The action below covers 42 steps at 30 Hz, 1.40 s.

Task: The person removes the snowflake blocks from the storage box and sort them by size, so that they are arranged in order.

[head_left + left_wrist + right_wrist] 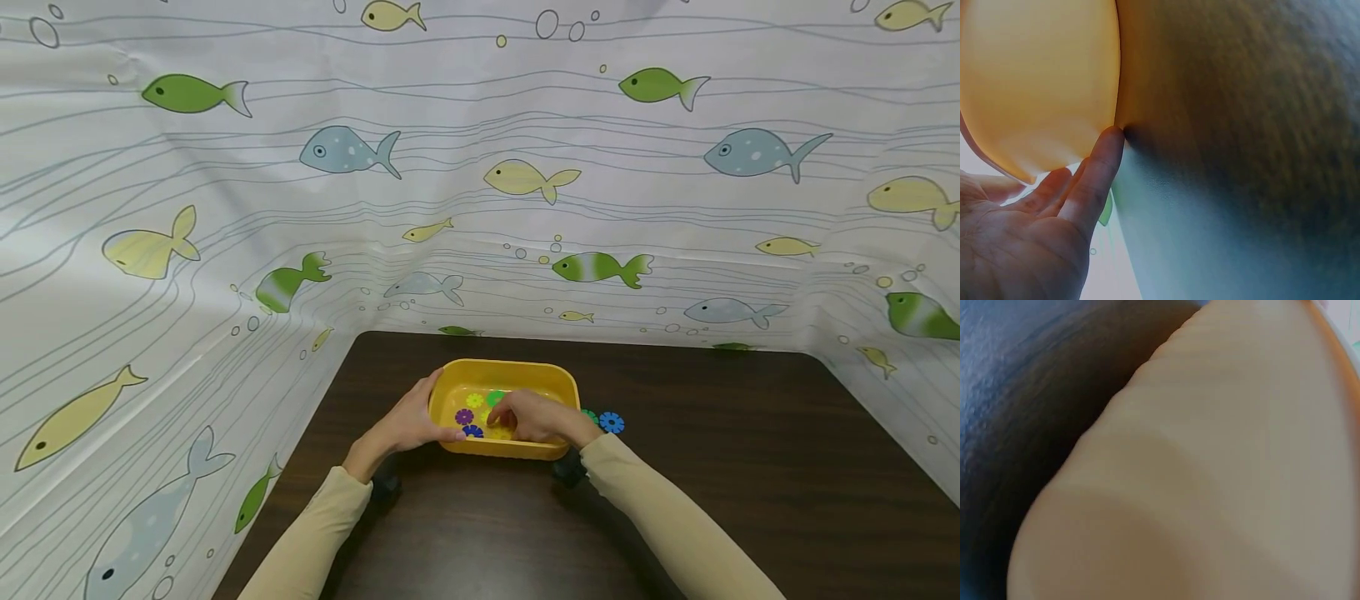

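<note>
A yellow plastic basket (510,449) sits on the dark table, with several small flower-shaped discs inside. Among them are a purple disc (464,417), a dark blue disc (472,431), a green disc (496,399) and a yellow disc (475,400). My left hand (411,419) holds the basket's left end, thumb over the front rim and fingers along the outer wall. Inside the basket, my right hand (534,417) reaches down with bent fingers among yellow discs; I cannot tell whether it pinches one. The basket's ribbed wall (1210,456) fills the right wrist view.
Just right of the basket, a green disc (591,416) and a blue disc (612,422) lie on the table (720,467). A white fish-patterned sheet (480,292) rises behind the table and along both sides.
</note>
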{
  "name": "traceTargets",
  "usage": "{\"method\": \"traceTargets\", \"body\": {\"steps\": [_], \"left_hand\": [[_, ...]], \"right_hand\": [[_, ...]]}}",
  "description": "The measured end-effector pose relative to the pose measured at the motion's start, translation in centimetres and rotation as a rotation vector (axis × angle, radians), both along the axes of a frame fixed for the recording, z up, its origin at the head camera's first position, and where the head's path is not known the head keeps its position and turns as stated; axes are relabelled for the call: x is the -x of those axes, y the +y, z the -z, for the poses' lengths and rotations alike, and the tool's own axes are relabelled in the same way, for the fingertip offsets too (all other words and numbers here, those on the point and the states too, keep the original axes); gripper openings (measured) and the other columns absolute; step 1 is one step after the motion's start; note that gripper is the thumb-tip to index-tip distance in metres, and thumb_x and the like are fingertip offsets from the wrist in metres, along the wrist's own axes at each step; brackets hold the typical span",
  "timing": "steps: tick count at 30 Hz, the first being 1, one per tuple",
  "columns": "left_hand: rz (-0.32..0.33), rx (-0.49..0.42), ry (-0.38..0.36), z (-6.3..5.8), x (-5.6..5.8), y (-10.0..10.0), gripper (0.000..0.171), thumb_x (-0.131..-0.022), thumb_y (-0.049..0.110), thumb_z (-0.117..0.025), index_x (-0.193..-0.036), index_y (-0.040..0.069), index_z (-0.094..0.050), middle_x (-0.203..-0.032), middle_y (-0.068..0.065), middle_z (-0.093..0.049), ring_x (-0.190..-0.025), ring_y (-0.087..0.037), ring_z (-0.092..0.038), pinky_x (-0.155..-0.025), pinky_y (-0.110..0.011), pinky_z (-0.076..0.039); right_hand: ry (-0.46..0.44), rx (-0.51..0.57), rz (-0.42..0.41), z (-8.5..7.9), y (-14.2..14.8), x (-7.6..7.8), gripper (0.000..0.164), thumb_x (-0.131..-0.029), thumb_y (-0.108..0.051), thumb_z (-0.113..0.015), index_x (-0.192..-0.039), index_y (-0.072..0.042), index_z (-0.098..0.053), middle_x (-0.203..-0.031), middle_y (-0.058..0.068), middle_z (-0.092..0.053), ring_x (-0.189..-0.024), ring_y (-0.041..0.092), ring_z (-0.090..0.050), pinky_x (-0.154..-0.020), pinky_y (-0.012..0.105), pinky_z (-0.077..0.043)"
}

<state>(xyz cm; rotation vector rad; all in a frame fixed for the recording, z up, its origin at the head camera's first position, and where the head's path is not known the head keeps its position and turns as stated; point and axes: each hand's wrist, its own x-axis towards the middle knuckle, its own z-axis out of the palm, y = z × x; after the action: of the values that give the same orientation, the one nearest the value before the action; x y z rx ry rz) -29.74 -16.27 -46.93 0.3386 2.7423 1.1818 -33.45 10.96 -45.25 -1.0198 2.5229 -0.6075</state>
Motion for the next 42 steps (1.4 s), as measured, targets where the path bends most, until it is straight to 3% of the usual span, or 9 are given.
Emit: {"method": "traceTargets", "body": {"steps": [12,23,31,37,42], "left_hand": [[-0.006,-0.017,-0.01,-0.23,-0.1,0.17,0.121,-0.081,0.043,-0.093,-0.174,0.011,-0.021,-0.161,-0.02,-0.047,-0.124,-0.029,-0.062,-0.115,-0.052,-0.058],[0.005,-0.018,0.009,-0.06,-0.02,-0.02,0.12,-0.081,0.042,-0.092,-0.174,0.011,-0.022,-0.158,-0.02,-0.048,-0.119,-0.027,-0.062,-0.113,-0.051,-0.06],[0.001,-0.004,0.006,0.07,-0.18,-0.09,0.121,-0.081,0.042,-0.092,-0.174,0.009,-0.021,-0.159,-0.021,-0.048,-0.119,-0.027,-0.062,-0.113,-0.051,-0.06],[-0.006,0.005,0.0,0.02,-0.14,0.08,0.121,-0.081,0.043,-0.092,-0.174,0.01,-0.021,-0.159,-0.02,-0.048,-0.123,-0.028,-0.062,-0.115,-0.051,-0.059],[-0.007,0.015,0.004,0.15,-0.06,0.09,0.122,-0.08,0.043,-0.093,-0.174,0.009,-0.022,-0.159,-0.021,-0.048,-0.123,-0.03,-0.062,-0.115,-0.052,-0.058]], "right_hand": [[-0.009,0.006,0.02,-0.36,0.38,-0.06,0.035,-0.088,0.004,-0.084,-0.121,-0.007,-0.082,-0.108,0.005,-0.078,-0.092,0.017,-0.062,-0.099,0.043,-0.063],[0.0,-0.028,0.023,-0.03,0.17,0.31,0.028,-0.089,-0.001,-0.086,-0.116,-0.009,-0.081,-0.102,0.001,-0.074,-0.092,0.017,-0.059,-0.097,0.039,-0.061],[-0.023,-0.018,0.035,0.19,0.21,0.17,0.027,-0.088,0.001,-0.082,-0.104,-0.015,-0.068,-0.092,0.0,-0.062,-0.089,0.018,-0.057,-0.083,0.03,-0.051],[-0.044,-0.033,0.013,-0.03,0.54,0.16,0.03,-0.091,0.003,-0.08,-0.114,-0.016,-0.074,-0.098,-0.002,-0.066,-0.09,0.016,-0.058,-0.088,0.032,-0.057],[-0.033,-0.034,-0.038,-0.12,0.94,0.2,0.039,-0.089,0.008,-0.079,-0.122,-0.015,-0.081,-0.099,-0.002,-0.07,-0.087,0.013,-0.058,-0.086,0.026,-0.058]]}}
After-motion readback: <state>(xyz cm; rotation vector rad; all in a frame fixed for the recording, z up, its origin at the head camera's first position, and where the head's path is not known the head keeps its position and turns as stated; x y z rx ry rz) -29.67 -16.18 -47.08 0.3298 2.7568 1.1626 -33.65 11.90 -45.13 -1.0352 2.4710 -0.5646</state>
